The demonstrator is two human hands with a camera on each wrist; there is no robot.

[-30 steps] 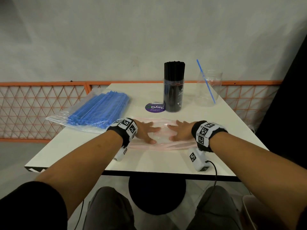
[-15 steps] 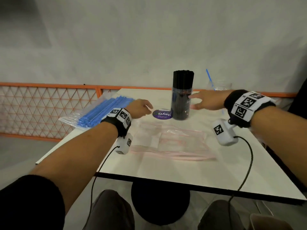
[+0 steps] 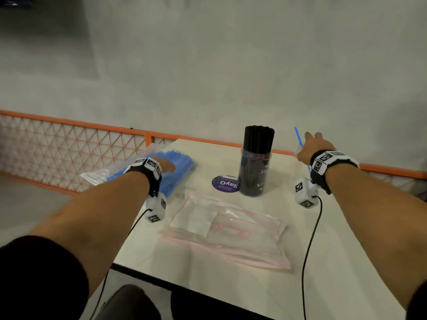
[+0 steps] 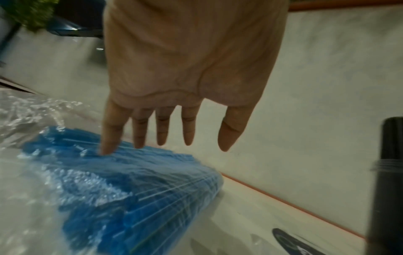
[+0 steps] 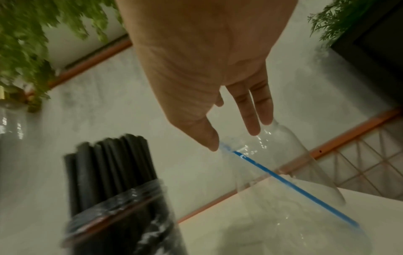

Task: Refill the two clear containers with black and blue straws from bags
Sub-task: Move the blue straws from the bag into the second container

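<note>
A clear bag of blue straws (image 3: pixel 178 168) (image 4: pixel 135 186) lies at the table's far left. My left hand (image 3: pixel 167 167) (image 4: pixel 174 141) hovers over it with fingers straight, and the little finger touches the plastic. A clear container packed with black straws (image 3: pixel 255 162) (image 5: pixel 113 198) stands mid-table. To its right stands a second clear container (image 5: pixel 290 172) holding one blue straw (image 3: pixel 298 137) (image 5: pixel 283 179). My right hand (image 3: pixel 313 144) (image 5: pixel 237 138) reaches over its rim, fingers straight, thumb tip by the straw's top. In the head view that container is mostly hidden behind my hand.
An empty flattened clear bag with pink seams (image 3: pixel 228 229) lies in front of me on the white table (image 3: pixel 231 285). A purple round sticker (image 3: pixel 226 184) sits beside the black-straw container. An orange mesh railing (image 3: pixel 69 146) runs behind the table, and cables hang from both wrists.
Both hands left the empty bag. The left one went to the far left over the blue-straw bag. The right one passed the black-straw container and reached the container with the single blue straw.
</note>
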